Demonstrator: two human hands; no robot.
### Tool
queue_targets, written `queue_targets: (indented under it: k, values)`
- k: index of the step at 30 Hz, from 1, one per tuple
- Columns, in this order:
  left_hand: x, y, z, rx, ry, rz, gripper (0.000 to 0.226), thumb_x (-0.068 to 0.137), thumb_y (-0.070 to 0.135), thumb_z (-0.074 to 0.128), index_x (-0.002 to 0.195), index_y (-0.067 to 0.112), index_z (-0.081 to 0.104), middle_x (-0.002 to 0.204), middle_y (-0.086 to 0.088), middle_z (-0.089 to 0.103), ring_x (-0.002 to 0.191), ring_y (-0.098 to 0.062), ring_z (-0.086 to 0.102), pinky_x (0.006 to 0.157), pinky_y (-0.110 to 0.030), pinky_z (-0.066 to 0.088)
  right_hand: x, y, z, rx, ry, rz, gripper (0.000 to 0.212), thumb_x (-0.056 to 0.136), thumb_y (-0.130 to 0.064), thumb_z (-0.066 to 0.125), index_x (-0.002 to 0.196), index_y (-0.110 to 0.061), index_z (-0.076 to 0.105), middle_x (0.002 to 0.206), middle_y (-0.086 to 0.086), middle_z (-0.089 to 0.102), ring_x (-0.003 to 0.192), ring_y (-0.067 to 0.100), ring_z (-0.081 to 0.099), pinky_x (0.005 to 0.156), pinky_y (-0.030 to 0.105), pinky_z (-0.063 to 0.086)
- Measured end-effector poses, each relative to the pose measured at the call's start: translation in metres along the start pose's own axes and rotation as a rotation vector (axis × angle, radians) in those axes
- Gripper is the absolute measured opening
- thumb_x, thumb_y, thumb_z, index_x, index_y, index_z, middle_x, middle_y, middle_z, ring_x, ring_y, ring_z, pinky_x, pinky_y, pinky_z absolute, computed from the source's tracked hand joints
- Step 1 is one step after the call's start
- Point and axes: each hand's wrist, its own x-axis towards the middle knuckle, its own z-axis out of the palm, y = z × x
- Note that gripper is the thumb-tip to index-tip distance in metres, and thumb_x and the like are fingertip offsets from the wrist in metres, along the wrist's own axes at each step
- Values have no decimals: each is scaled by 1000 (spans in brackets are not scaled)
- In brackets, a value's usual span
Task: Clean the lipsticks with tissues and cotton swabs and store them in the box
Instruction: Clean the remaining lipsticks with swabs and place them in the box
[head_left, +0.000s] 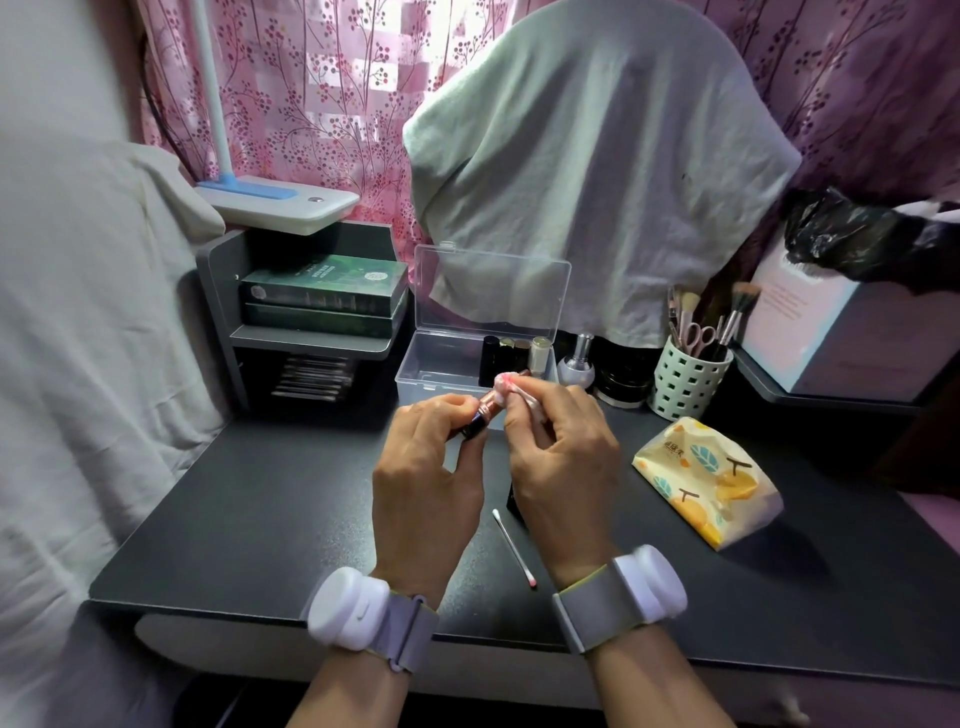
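Surface: dark desk (260, 509), pink floral curtain (311, 104) behind.
Left hand (426, 467): curled round a lipstick (485, 413) — tube tilted, tip up toward the right hand.
Right hand (561, 447): pinching a pink-stained tissue (506, 387) against the lipstick tip.
Beyond the grip: clear box (441, 364), lid open, several lipsticks upright inside.
Below the grip: cotton swab (514, 548) lying on the desk, one end pink.
Right of the grip: tissue pack (706, 478) — print too small to read.
Hidden: dark item under the right hand, unidentifiable.

Box (480, 332): clear glossy plastic. Lipstick (485, 410): shiny metallic casing. Desk (260, 519): matt black, smooth. Tissue pack (706, 480): glossy printed plastic wrap. Draped towel (587, 171): soft cloth. Brush holder (685, 384): perforated plastic.
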Motion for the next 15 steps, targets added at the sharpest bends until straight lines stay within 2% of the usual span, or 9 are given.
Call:
queue_targets:
  k: [8,13,15]
  values:
    - [-2,0,-2,-58,3,-81,30,78,-7,79,101,10,68,105,5,64,93,-17,67,88,-18,52,-11,-8,2,33,-54,-95,17,93,-21,66,108,-23,75,98,-9,69,91,16,62,84,33,52]
    - [0,1,-2,-17,25,-33,25,79,-6,79,98,7,69,105,6,64,94,-19,67,87,-20,53,-3,-11,3,-18,-40,-87,14,93,-23,66,104,-24,75,91,-8,65,85,17,61,81,35,52]
    - [0,1,-2,-10,16,-6,22,81,-5,78,98,6,70,105,8,63,94,-20,67,86,-25,56,4,-9,3,-46,-31,-67,13,93,-25,65,102,-25,75,89,-7,65,84,17,61,80,35,52]
